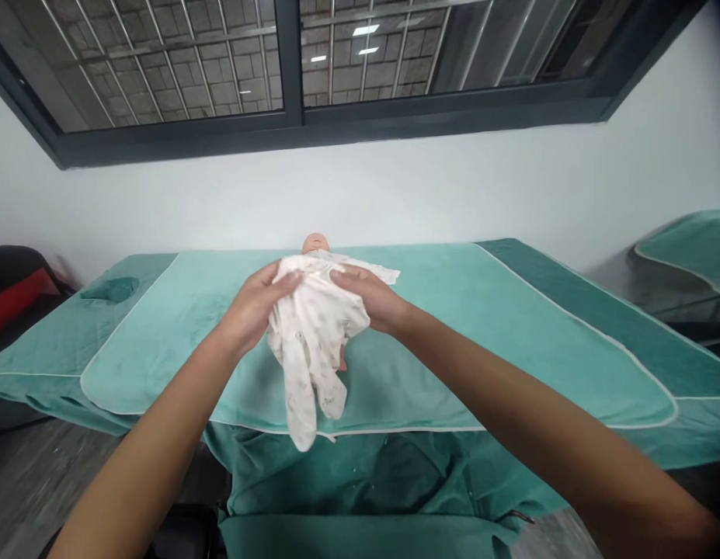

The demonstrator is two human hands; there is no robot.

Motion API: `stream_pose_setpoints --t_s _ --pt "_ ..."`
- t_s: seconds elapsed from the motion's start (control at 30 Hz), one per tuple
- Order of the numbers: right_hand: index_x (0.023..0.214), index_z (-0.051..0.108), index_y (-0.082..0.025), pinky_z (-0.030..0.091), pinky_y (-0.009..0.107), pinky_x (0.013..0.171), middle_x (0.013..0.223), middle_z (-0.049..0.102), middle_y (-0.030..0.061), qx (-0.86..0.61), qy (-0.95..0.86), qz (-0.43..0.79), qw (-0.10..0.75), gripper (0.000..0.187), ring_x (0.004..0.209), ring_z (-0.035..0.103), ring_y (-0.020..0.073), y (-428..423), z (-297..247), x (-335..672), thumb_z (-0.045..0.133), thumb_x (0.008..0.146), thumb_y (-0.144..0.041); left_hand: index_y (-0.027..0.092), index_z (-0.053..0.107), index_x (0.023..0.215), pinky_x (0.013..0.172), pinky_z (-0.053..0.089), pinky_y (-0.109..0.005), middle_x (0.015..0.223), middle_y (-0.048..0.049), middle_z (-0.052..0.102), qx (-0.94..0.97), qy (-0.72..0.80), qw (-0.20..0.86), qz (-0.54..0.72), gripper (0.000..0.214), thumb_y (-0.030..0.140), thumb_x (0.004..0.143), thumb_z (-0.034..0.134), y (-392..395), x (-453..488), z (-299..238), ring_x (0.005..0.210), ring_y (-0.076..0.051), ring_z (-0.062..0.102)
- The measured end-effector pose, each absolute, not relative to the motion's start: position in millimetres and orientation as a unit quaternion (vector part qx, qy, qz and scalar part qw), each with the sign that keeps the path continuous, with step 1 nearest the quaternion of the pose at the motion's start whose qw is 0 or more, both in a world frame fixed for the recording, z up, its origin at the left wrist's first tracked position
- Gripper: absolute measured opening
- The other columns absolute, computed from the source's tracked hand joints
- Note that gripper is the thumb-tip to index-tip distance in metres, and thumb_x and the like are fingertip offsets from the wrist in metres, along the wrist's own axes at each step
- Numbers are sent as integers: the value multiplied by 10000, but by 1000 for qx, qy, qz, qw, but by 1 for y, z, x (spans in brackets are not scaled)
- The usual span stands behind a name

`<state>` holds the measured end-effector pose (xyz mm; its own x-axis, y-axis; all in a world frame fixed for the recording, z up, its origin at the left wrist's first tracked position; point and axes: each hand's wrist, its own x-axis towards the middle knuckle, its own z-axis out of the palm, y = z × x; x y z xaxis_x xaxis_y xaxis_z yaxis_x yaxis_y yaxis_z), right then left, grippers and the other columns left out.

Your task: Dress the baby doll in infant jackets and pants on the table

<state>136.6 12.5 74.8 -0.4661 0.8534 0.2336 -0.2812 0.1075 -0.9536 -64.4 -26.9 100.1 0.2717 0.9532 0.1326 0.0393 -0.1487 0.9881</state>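
A white baby romper (313,318) with a small print hangs between my hands, its two legs dangling toward the bed's front edge. My left hand (258,299) is closed on its left side, thumb on top. On the other side my right hand (368,295) grips the cloth, thumb also on top. Behind the romper lies a baby doll (316,243) on its back; its head shows beyond the cloth and a bit of one leg below. One sleeve stretches out to the right past my right hand. The doll's torso is mostly hidden.
The doll lies on a bed with a green cover (453,349) against a white wall. A barred window (293,116) is above. A face hole (110,289) is at the bed's left end. A black and red chair (22,287) stands left, another green-covered surface (694,244) right.
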Motion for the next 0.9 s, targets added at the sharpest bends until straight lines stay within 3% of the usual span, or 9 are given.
stream_pose_setpoints --t_s 0.07,0.17,0.23,0.37,0.5,0.63,0.8,0.83,0.9 --pt "887 693 -171 491 263 620 800 699 31 -232 -642 646 341 438 706 640 167 12 73 140 768 747 -579 168 673 1025 724 515 -276 917 -46 722 567 385 519 511 423 518 800 745 -25 -62 101 836 -203 675" --pt "875 743 -160 516 286 587 751 719 44 -238 -717 631 176 459 670 674 197 11 74 142 825 697 -575 160 663 990 697 520 -280 886 -54 723 536 382 553 511 427 548 820 719 -22 -58 94 812 -206 685" --pt "880 755 -163 539 310 598 725 723 49 -257 -713 620 202 465 667 687 213 11 74 139 786 736 -604 157 662 1067 695 530 -304 888 -66 731 530 387 575 489 490 582 828 697 -21 -56 86 803 -223 695" --pt "927 725 -171 573 336 748 847 752 64 -266 -622 617 403 476 811 713 222 19 72 125 689 832 -636 177 658 1160 737 544 -353 863 -66 734 581 387 571 431 573 623 804 705 -21 -57 71 822 -256 706" --pt "965 700 -188 566 308 789 921 753 54 -269 -560 626 473 464 879 711 205 28 65 117 698 832 -633 186 691 1152 815 557 -396 983 -90 749 632 377 583 344 565 467 690 856 -21 -62 71 956 -306 706" --pt "999 720 -172 574 307 735 909 762 81 -287 -560 645 433 564 865 719 224 30 57 126 664 814 -702 176 665 1226 895 550 -379 1133 -99 744 557 382 592 440 578 384 717 845 -13 -62 72 1020 -282 705" --pt "927 770 -165 588 329 715 854 766 61 -264 -687 659 154 427 840 725 245 28 57 145 879 664 -483 161 653 1241 882 556 -359 1120 -114 753 495 371 601 506 571 442 766 803 -3 -58 55 1008 -273 716" --pt "942 769 -167 592 336 722 849 765 60 -261 -686 660 159 418 845 727 247 29 56 147 867 685 -482 165 650 1250 872 558 -360 1127 -116 751 493 369 608 501 578 463 775 794 -3 -57 51 1003 -273 717" --pt "986 756 -171 595 334 751 872 767 64 -266 -648 662 267 427 875 730 241 33 55 147 795 766 -536 168 660 1243 841 561 -358 1117 -118 753 503 373 620 473 586 509 782 780 -4 -56 43 976 -271 721"
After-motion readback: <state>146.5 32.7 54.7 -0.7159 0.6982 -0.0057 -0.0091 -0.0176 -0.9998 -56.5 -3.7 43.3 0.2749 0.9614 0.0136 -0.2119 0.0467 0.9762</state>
